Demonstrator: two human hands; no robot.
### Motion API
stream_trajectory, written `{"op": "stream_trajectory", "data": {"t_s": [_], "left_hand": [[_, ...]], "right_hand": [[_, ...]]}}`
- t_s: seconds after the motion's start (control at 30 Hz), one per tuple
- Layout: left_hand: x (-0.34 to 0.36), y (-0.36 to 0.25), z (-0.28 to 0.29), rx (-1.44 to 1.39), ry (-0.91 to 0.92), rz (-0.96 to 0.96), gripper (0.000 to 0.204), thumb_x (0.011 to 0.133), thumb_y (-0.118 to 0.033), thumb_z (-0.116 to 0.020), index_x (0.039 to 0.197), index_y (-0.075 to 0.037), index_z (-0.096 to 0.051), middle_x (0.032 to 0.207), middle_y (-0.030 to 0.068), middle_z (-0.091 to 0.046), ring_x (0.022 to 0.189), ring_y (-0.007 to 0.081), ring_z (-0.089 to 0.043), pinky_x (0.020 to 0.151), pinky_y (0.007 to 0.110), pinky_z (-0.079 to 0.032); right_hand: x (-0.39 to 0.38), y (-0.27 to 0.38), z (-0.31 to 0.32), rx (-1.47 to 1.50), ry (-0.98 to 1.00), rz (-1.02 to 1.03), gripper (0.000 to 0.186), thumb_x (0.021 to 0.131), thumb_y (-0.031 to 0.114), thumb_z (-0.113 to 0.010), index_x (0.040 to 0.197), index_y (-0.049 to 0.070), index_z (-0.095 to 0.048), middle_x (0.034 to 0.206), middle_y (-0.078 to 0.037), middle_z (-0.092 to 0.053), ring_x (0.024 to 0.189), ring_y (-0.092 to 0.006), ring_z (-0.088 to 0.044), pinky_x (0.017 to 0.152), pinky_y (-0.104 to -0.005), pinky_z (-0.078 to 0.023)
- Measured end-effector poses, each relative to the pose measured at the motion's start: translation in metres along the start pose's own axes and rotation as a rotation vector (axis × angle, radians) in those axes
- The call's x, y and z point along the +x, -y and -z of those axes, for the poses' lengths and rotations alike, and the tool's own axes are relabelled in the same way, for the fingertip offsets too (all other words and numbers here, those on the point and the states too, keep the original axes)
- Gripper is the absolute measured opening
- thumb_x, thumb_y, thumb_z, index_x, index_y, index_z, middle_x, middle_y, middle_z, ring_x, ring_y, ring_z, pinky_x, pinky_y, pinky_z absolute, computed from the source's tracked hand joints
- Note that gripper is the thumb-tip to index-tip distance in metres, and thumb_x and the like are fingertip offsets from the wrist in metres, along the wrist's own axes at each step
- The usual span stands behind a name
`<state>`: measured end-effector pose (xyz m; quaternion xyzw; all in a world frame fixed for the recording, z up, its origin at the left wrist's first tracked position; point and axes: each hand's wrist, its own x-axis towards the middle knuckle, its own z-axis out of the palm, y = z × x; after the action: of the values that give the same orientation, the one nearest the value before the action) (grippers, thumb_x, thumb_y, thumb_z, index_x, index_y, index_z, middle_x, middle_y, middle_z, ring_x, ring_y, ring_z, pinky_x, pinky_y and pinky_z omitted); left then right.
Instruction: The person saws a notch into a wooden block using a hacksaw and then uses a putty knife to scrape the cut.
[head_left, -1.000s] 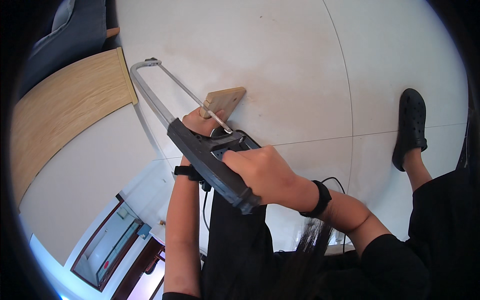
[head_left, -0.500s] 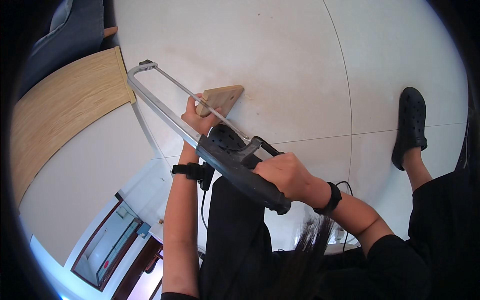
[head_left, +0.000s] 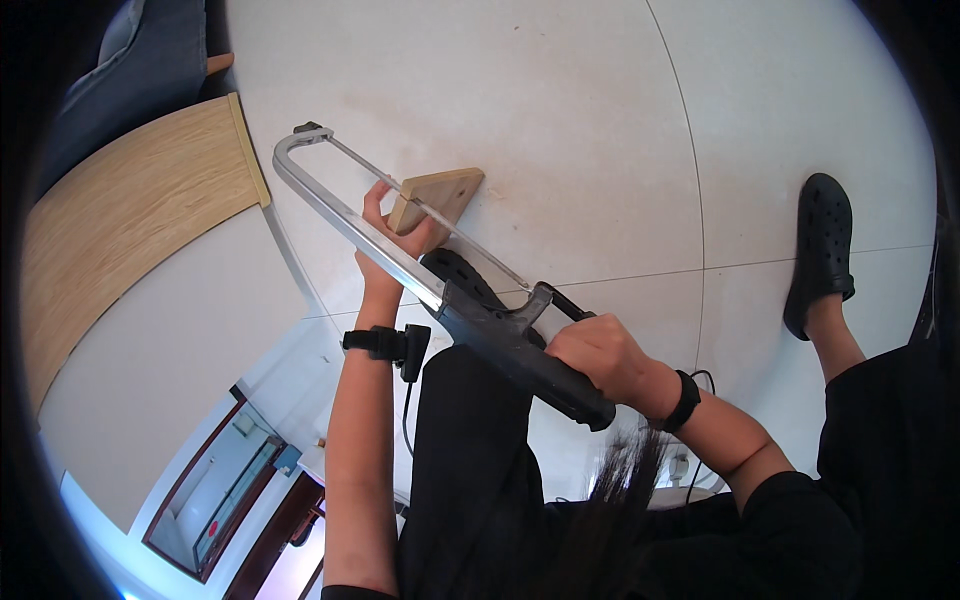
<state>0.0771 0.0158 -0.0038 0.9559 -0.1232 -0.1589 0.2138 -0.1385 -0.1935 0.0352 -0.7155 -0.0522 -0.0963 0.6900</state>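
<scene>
My left hand (head_left: pixel 385 240) is closed around a small wooden board (head_left: pixel 452 190), held on a slant near the middle of the view, above a black clog (head_left: pixel 458 275). My right hand (head_left: pixel 605 355) grips the black handle of a hacksaw (head_left: pixel 335 200) with a silver frame, lower right of the board. The thin blade runs diagonally across the board's left end, apparently touching its edge. The saw's frame passes in front of my left wrist and hides part of it. A black strap with a small device sits on my left forearm.
Pale tiled floor (head_left: pixel 590 120) lies beneath. My other clogged foot (head_left: pixel 822 250) is planted at the right. A wooden panel (head_left: pixel 130 180) with a grey lower part is on the left, dark grey furniture (head_left: pixel 150 50) above it. A mirror-like framed opening (head_left: pixel 210 490) and cables appear low in view.
My right hand has moved right and down, drawing the saw along the board's edge toward me. The board and my left hand have shifted slightly upward and left.
</scene>
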Motion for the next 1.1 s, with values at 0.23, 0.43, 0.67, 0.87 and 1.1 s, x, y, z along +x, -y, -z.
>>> {"op": "stream_trajectory", "data": {"t_s": [0.23,0.43,0.67,0.87,1.1], "left_hand": [[-0.003,-0.012,0.004,0.03,0.189,0.174,0.048,0.072,-0.037,-0.073,0.11,-0.009,-0.066,0.085,0.0073,-0.07,0.082,0.0211,-0.069,0.076,0.032,-0.052],[-0.02,-0.017,-0.004,0.137,0.189,0.125,0.033,0.078,-0.034,-0.07,0.097,-0.007,-0.07,0.078,0.0114,-0.068,0.074,0.0246,-0.067,0.071,0.034,-0.051],[-0.021,-0.01,-0.006,0.028,0.149,0.138,0.032,0.08,-0.033,-0.07,0.096,-0.005,-0.07,0.074,0.0088,-0.068,0.067,0.0187,-0.064,0.067,0.03,-0.05],[-0.014,-0.016,0.004,0.005,0.163,0.13,0.036,0.077,-0.033,-0.072,0.096,-0.003,-0.071,0.076,0.0064,-0.069,0.069,0.0143,-0.064,0.069,0.028,-0.05],[-0.002,-0.014,0.008,0.08,0.14,0.208,0.043,0.071,-0.034,-0.078,0.096,-0.001,-0.071,0.08,0.0103,-0.071,0.071,0.0164,-0.067,0.069,0.03,-0.053]], "right_hand": [[-0.003,-0.002,0.002,-0.01,0.003,-0.01,0.016,0.079,0.008,-0.064,0.071,0.006,-0.051,0.058,-0.009,-0.05,0.05,-0.0254,-0.057,0.046,-0.0353,-0.044],[0.01,-0.01,-0.003,-0.023,0.006,0.043,0.013,0.076,0.007,-0.064,0.076,0.005,-0.051,0.061,-0.009,-0.053,0.053,-0.0259,-0.058,0.047,-0.0352,-0.045],[0.048,-0.023,-0.029,0.013,-0.032,0.035,0.016,0.074,0.008,-0.064,0.082,0.004,-0.051,0.063,-0.01,-0.054,0.057,-0.028,-0.06,0.051,-0.0358,-0.046],[0.04,-0.03,-0.029,-0.033,-0.01,0.04,0.015,0.073,0.009,-0.063,0.081,0.005,-0.051,0.062,-0.01,-0.053,0.057,-0.0278,-0.06,0.05,-0.0359,-0.045],[-0.053,-0.01,0.028,-0.065,0.108,0.032,0.011,0.07,0.008,-0.063,0.077,0.004,-0.056,0.06,-0.008,-0.05,0.052,-0.0258,-0.055,0.046,-0.0362,-0.043]]}}
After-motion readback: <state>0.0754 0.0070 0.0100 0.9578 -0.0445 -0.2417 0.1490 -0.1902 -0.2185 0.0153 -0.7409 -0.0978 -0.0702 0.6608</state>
